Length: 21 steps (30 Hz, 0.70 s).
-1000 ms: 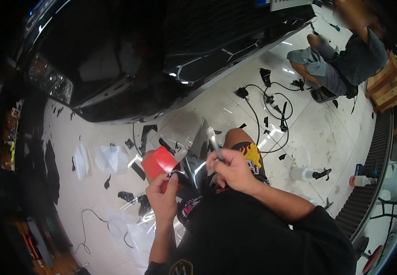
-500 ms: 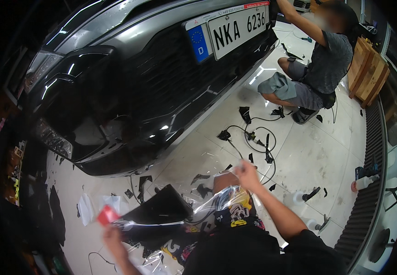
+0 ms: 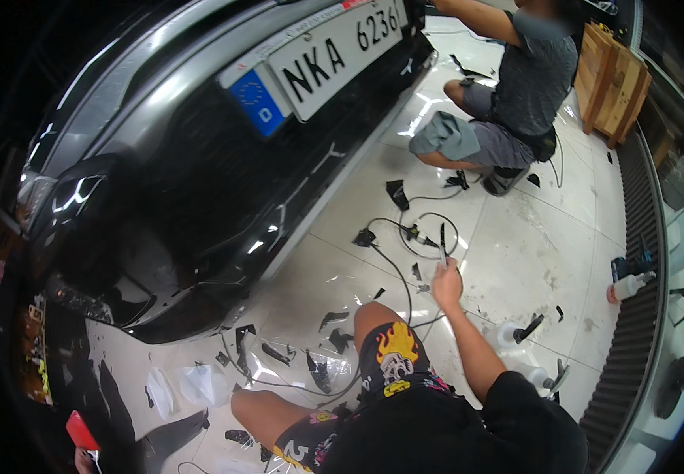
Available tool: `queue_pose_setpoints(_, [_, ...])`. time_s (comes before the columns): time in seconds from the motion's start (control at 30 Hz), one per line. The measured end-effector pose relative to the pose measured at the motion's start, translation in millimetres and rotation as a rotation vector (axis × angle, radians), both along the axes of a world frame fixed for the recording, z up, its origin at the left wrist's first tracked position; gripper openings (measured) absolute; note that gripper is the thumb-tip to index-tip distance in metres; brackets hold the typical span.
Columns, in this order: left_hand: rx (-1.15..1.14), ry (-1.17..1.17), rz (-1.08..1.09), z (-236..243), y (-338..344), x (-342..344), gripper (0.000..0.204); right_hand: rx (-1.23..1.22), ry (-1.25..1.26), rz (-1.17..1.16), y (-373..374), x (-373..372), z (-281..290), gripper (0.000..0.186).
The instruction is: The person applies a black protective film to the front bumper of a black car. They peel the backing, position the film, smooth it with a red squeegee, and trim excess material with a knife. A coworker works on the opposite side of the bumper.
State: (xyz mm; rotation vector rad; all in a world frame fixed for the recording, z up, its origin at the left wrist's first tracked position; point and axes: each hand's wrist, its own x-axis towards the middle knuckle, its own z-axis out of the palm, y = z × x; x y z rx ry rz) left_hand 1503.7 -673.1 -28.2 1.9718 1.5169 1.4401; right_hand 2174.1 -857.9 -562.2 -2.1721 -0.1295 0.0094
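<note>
The flat red card-like piece (image 3: 81,430) sits at 8 o'clock in the view, directly at 12 o'clock from the left hand (image 3: 85,460); its long axis tilts from 11 to 5 o'clock. That hand, partly cut off by the dark rim, closes on it. Its face looks smooth and evenly red, with a thin pale strip at the lower edge. A long, tapering sheet of dark glossy film (image 3: 172,438) lies near, toward 3 o'clock, its axis about 2 to 8 o'clock; the left hand is the nearer of the 2.

The right hand (image 3: 447,284), well apart, grips a slim silver tool (image 3: 441,254) pointing to 12 o'clock; its tip is hard to make out against a black scrap (image 3: 442,232). The glossy black car bumper (image 3: 199,221) stands toward 10 o'clock from this hand.
</note>
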Motion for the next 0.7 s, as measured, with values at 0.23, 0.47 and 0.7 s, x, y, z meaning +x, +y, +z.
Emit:
queue_pose_setpoints(0.23, [-0.366,0.137,-0.438,-27.7,-15.0,116.8,0.004,-0.324,0.128,0.344,-38.3,-49.9,-14.8,0.037])
queue_pose_setpoints(0.47, [-0.347,0.65,-0.681,-87.6,0.0,171.6,0.026,0.471,0.459,0.521,-47.6,-81.8,93.5,0.038])
queue_pose_setpoints(0.7, [-0.499,0.649,-1.388,-142.3,-22.2,302.3,0.017,1.192,0.808,1.102,-9.1,-180.3,257.6,0.035])
